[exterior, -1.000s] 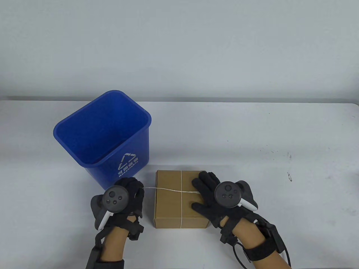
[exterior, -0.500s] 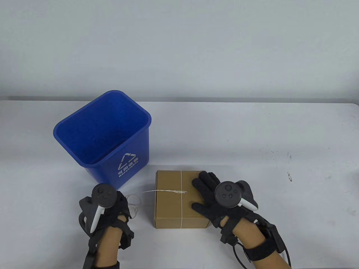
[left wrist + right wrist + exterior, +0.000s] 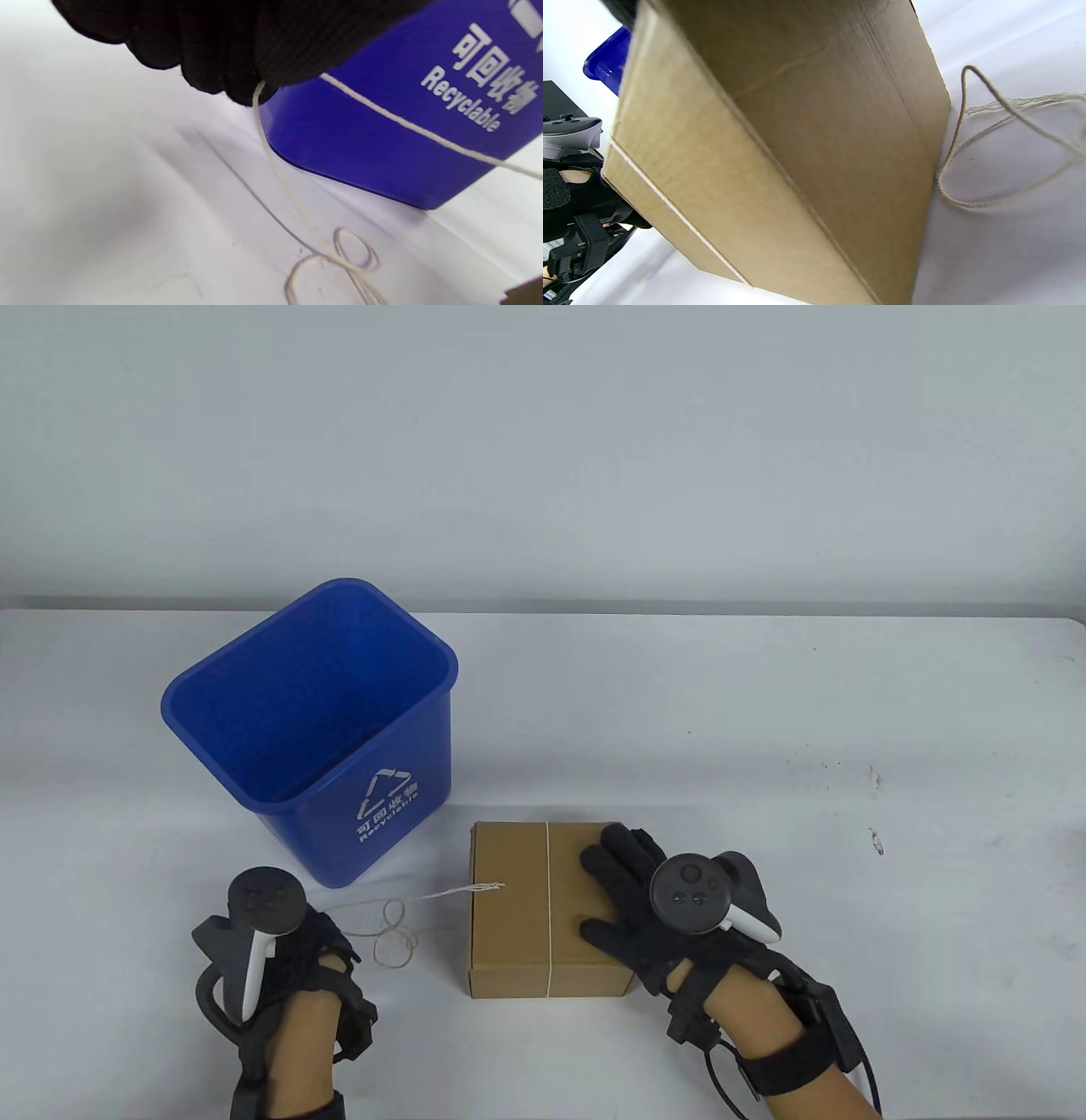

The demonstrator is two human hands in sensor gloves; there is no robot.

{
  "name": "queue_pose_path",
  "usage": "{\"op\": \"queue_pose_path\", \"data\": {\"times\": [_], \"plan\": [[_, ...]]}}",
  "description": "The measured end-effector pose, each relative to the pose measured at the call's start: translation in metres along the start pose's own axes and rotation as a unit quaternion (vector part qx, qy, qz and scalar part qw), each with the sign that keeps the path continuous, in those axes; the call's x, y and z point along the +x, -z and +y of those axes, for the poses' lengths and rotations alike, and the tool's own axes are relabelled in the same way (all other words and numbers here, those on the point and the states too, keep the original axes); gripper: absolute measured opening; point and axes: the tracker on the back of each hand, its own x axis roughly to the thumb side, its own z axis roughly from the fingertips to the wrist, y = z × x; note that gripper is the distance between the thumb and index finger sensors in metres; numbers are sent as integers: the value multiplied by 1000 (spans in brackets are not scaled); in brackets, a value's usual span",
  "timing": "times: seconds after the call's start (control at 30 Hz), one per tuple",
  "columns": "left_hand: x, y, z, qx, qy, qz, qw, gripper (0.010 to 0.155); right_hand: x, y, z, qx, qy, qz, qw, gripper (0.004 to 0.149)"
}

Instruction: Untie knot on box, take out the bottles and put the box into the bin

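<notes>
Left hand (image 3: 293, 963) pinches the pale string (image 3: 424, 133) between curled fingertips (image 3: 246, 80), low at the table's near left, with the line running slack from it towards the cardboard box (image 3: 509, 916) and its frayed end lying on the box's left top edge. Right hand (image 3: 632, 899) lies flat with straight fingers on the box's right half, pressing it down and gripping nothing. One strand is wrapped front to back over the lid, so the crosswise run looks undone while that loop probably needs sliding off. Thin and limp, the string will likely tangle, as its coils on the table (image 3: 764, 712) beside the box suggest; it is best held near an end. Being stiff corrugated board, the box looks light enough to skid when tugged, hence the steadying palm; the bottles inside are hidden, so its weight is a guess. Gripping opposite side walls should carry it safely. Blue bin (image 3: 254, 695) stands just behind and left of the box, open and upright.
</notes>
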Motion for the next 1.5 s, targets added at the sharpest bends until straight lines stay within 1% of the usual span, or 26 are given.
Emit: {"op": "queue_pose_path", "data": {"times": [0.07, 0.17, 0.27, 0.33, 0.4, 0.5, 0.6, 0.63, 0.67, 0.7, 0.77, 0.8, 0.83, 0.9, 0.97, 1.03, 1.13, 1.17, 1.23, 1.3, 1.4, 1.47, 1.5], "plan": [[-3, 1, 2, 1, -11, 5, 1000, 44, -1, 0, 0, 5, 5, 1, 1000, 78], [-5, 1, 6, 20, -23, 2, 1000, 46, -1, 0, 0, 5, 5, 2, 1000, 78], [0, -2, 5, 25, -44, -34, 998, 57, -1, 0, 0, 5, 4, 2, 1000, 78], [6, -6, 4, 24, -42, -60, 997, 60, -1, 0, -1, 5, 4, 2, 1000, 78], [14, -11, 3, 23, -39, -88, 995, 59, -1, 0, -1, 5, 5, 2, 1000, 78], [23, -20, 2, 15, -46, -130, 990, 53, -1, 0, -1, 5, 5, 2, 1000, 78], [36, -34, -1, -19, -71, -221, 972, 50, -1, 0, -1, 5, 5, 2, 1000, 78], [43, -41, -3, -28, -79, -263, 961, 50, -1, 0, -1, 5, 5, 2, 1000, 78], [48, -45, -4, -33, -83, -287, 954, 52, -1, 0, -1, 5, 5, 2, 1000, 78], [56, -51, -7, -40, -90, -335, 937, 54, -1, 0, -1, 5, 4, 3, 1000, 78], [67, -61, -13, -42, -88, -393, 914, 62, -1, 0, -1, 5, 4, 3, 1000, 78], [72, -66, -18, -49, -79, -429, 898, 69, -1, 0, -1, 5, 3, 3, 1000, 78], [76, -69, -21, -54, -67, -448, 890, 76, -1, 0, -1, 5, 2, 3, 1000, 78], [83, -76, -32, -77, -24, -481, 873, 86, 0, 0, -2, 5, -1, 2, 1000, 78], [87, -78, -42, -102, 6, -487, 867, 95, 3, -1, -2, 1, -12, 0, 1000, 78], [91, -81, -51, -115, 34, -495, 860, 99, 8, -2, -3, -10, -34, -2, 999, 75], [95, -82, -62, -91, 123, -487, 860, 97, 21, -10, -7, -11, -75, 28, 997, 73], [95, -81, -64, -98, 130, -482, 861, 98, 25, -12, -8, -13, -87, 30, 996, 74], [94, -79, -64, -110, 106, -476, 866, 98, 39, -18, -6, -4, -107, 27, 994, 76], [93, -78, -65, -122, 109, -466, 869, 98, 51, -20, 3, 15, -146, 27, 989, 81], [93, -78, -67, -125, 121, -460, 871, 100, 60, -16, 19, 32, -209, 35, 977, 87], [92, -76, -70, -123, 134, -446, 877, 102, 57, -13, 33, 43, -205, 64, 976, 90], [93, -75, -71, -124, 138, -442, 877, 104, 57, -12, 36, 37, -211, 61, 975, 93]]}}
